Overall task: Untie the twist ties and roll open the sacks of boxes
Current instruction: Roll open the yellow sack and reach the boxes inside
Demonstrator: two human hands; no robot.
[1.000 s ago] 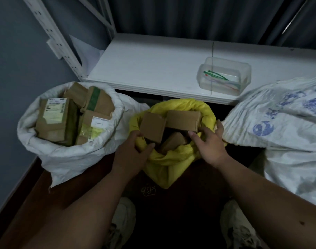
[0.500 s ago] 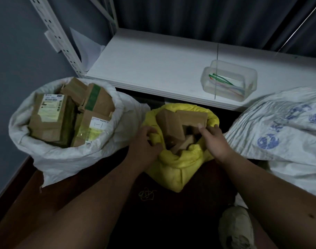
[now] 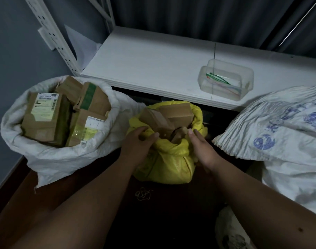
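Note:
A small yellow sack stands on the floor in the middle, its mouth open and brown cardboard boxes showing inside. My left hand grips the rolled rim on the sack's left side. My right hand holds the rim on the right, fingers down over the edge. To the left, a white sack stands rolled open and full of brown boxes. At the right lies a white sack with blue print. A loose tangle of yellowish tie lies on the floor below the yellow sack.
A low white shelf runs behind the sacks, carrying a clear plastic tub with coloured ties inside. A white perforated rack upright rises at the left against a grey wall. My shoe shows at the bottom right on the dark floor.
Both hands have worked the yellow sack's rim further down, so the sack sits lower and its boxes stand higher out of the mouth. The view has shifted slightly.

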